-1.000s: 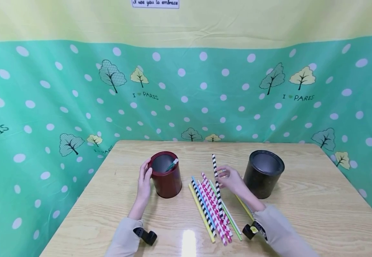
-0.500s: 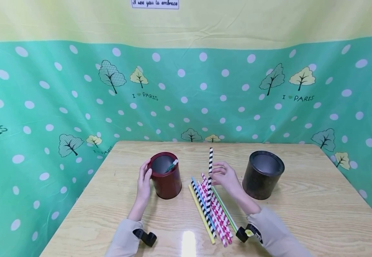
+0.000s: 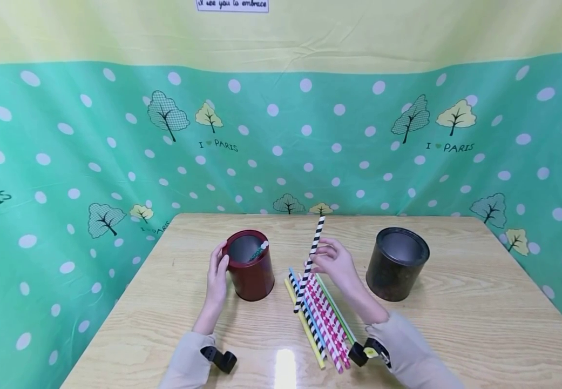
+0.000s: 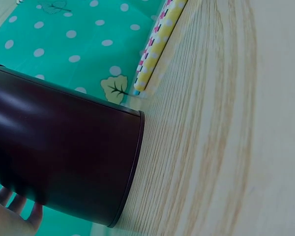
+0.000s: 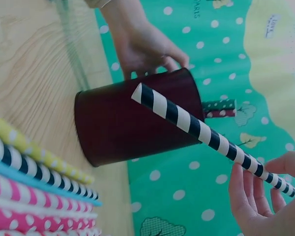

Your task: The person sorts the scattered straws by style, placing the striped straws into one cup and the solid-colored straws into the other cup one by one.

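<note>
With thumb and fingers curved against its left side near the rim, my left hand [image 3: 217,278] holds a dark red can [image 3: 255,280]. The can stands upright on the table. Straw ends [image 5: 220,105], one green and one red with dots, poke out of its mouth in the right wrist view. My right hand [image 3: 337,266] pinches a black-and-white striped paper straw [image 3: 317,236] between thumb and fingers. That straw slants over the pile, its lower end toward me. Beneath lie several paper straws [image 3: 328,329]: pink-striped, pink-dotted, blue, green, yellow and black-striped.
A black can [image 3: 394,270] stands upright at the right, beyond my right forearm. Behind the wooden table [image 3: 475,302] hangs a green dotted cloth [image 3: 281,146]. A black wrist camera [image 3: 358,354] on my right arm overlaps the lower ends of the straws in the head view.
My right hand has lifted the black-and-white straw off the pile and moved it left toward the red can, tilting its lower end leftward. The left hand and both cans have stayed put.
</note>
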A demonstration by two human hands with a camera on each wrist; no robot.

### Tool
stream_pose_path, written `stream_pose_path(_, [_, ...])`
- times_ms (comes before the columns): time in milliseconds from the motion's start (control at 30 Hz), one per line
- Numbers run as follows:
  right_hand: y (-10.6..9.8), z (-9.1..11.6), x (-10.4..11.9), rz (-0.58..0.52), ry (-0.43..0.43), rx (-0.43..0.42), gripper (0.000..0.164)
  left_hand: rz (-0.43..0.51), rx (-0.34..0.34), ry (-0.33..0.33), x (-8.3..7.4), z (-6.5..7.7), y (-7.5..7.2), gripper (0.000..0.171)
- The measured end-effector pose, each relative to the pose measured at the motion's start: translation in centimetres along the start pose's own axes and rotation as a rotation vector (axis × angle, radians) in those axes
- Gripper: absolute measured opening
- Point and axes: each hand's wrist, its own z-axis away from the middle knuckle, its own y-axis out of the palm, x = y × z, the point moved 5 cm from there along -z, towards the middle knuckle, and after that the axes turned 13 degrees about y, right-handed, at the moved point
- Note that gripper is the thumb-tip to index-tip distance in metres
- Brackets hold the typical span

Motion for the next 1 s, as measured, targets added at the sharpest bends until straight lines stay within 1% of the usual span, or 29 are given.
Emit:
stream_pose_path(67, [0.9,1.4,1.9,-0.011,0.017,-0.018,0.045,0.0,0.001,0.001,0.0,0.0,0.0,0.04])
stream_pose_path(133, [1.9,2.6,3.9,-0.011,0.068,-0.051,0.045,-0.001,0.0,0.003,0.0,0.0,0.0,0.04])
stream_pose_path(233, [2.5,3.2,5.0,-0.032,0.071,-0.045,0.045,-0.003,-0.004,0.01,0.1,0.0,0.0,0.041])
stream_pose_path(267, [2.5,3.1,4.9,-0.041,0.052,-0.036,0.045,-0.006,-0.005,0.014,0.0,0.0,0.0,0.041])
stream_pose_path(333, [2.3,2.0,4.0,-0.074,-0.025,0.008,0.045,-0.011,-0.008,0.018,0.0,0.0,0.0,0.04])
stream_pose_path(367, [2.0,1.2,3.2,-0.089,-0.061,0.029,0.046,-0.013,-0.01,0.02,0.0,0.0,0.0,0.04])
stream_pose_path(467, [1.2,-1.6,0.4,-0.117,-0.124,0.071,0.049,-0.013,-0.012,0.023,0.0,0.0,0.0,0.04])
stream_pose_path(500, [0.9,-2.7,-0.6,-0.118,-0.136,0.075,0.049,-0.009,-0.012,0.022,0.0,0.0,0.0,0.04])
stream_pose_path(533, [0.8,-3.5,-1.3,-0.115,-0.124,0.062,0.05,-0.006,-0.011,0.02,0.0,0.0,0.0,0.041])
stream_pose_path(633, [0.8,-5.1,-2.5,-0.134,-0.122,0.05,0.048,0.005,-0.008,0.012,0.0,0.0,0.0,0.041])
stream_pose_path(700, [1.1,-5.4,-2.4,-0.155,-0.127,0.051,0.044,0.005,-0.006,0.009,0.0,0.0,0.0,0.041])
stream_pose_path(733, [1.3,-5.8,-2.7,-0.186,-0.143,0.071,0.04,0.004,-0.006,0.008,0.0,0.0,0.0,0.041])
stream_pose_path(767, [1.7,-5.3,-2.0,-0.21,-0.155,0.081,0.038,0.003,-0.007,0.007,0.0,0.0,0.0,0.041])
stream_pose_path(800, [1.8,-5.4,-2.0,-0.217,-0.181,0.088,0.037,0.003,-0.007,0.008,0.0,0.0,0.0,0.041])
stream_pose_path(833, [2.2,-4.9,-1.2,-0.233,-0.193,0.09,0.034,0.004,-0.006,0.01,-0.1,0.0,0.0,0.041])
stream_pose_path(933, [2.8,-4.6,-0.3,-0.262,-0.285,0.12,0.028,0.004,-0.009,0.015,-0.1,0.0,0.0,0.041])
stream_pose_path(967, [3.3,-3.6,0.9,-0.251,-0.283,0.098,0.027,0.004,-0.01,0.016,-0.2,0.0,0.0,0.041])
stream_pose_path(1000, [3.2,-4.3,0.4,-0.241,-0.315,0.102,0.027,0.004,-0.01,0.018,-0.2,0.0,0.0,0.041])
